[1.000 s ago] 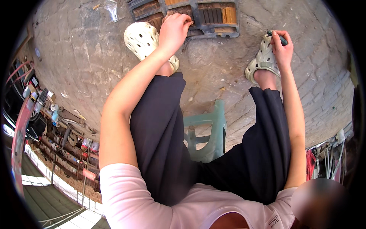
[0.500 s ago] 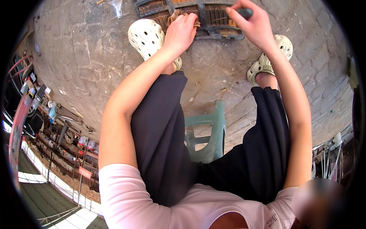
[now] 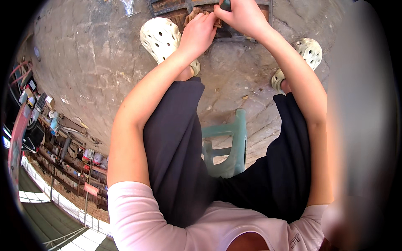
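A dark-framed, grille-like panel (image 3: 169,9) with brown slats lies on the floor at the top edge, partly cut off. Over it, my left hand (image 3: 200,34) is closed on a crumpled brown rag (image 3: 193,16) at the panel's near side. My right hand (image 3: 243,17) grips a tool with a dark green handle (image 3: 226,5), its fingertips close beside my left hand. The tool's working end is hidden at present.
My feet in pale clogs (image 3: 160,39) flank the panel. A green plastic stool (image 3: 239,140) stands between my legs. Clear plastic (image 3: 129,6) lies at the upper left. Shelves with clutter (image 3: 67,138) line the left. A grey blur (image 3: 364,104) covers the right side.
My right hand has moved left with the green-handled tool, from the panel's right part to beside my left hand. The left hand stays on the rag. A grey blur has entered at right.
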A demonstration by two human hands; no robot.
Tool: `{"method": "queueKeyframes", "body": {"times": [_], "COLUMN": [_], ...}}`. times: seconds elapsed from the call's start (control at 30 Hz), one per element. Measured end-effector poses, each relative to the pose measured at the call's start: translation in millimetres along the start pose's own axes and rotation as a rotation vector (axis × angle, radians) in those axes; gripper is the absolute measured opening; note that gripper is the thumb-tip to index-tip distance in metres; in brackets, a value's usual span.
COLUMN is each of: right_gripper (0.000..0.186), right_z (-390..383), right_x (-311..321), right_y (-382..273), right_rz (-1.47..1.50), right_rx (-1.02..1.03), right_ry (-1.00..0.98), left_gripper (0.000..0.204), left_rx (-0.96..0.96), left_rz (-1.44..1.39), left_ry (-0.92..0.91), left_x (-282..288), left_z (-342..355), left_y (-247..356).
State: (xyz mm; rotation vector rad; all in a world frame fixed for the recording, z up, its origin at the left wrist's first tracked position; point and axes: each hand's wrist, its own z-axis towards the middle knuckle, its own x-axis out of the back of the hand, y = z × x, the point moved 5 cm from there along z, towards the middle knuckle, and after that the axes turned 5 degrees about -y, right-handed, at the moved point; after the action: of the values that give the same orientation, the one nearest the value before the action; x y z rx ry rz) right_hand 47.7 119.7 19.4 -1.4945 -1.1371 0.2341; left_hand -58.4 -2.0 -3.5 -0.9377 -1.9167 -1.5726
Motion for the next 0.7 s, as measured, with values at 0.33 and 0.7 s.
{"method": "queueKeyframes", "body": {"times": [0.33,0.7], "right_gripper": [0.022,0.02], "right_z": [-1.8,-13.2], "right_x": [-1.4,16.5], "right_y": [-11.1,33.7], "right_rz": [-0.175,0.221], "right_rx": [0.035,-0.236], "right_ry": [-0.033,0.197], "left_gripper": [0.023,0.018], "left_rx": [-0.033,-0.113], "left_rz": [0.038,0.157], "left_ry": [0.014,0.032], "left_x": [5.9,6.8], "left_z": [-0.7,3.1], "left_y": [-2.0,-9.7]}}
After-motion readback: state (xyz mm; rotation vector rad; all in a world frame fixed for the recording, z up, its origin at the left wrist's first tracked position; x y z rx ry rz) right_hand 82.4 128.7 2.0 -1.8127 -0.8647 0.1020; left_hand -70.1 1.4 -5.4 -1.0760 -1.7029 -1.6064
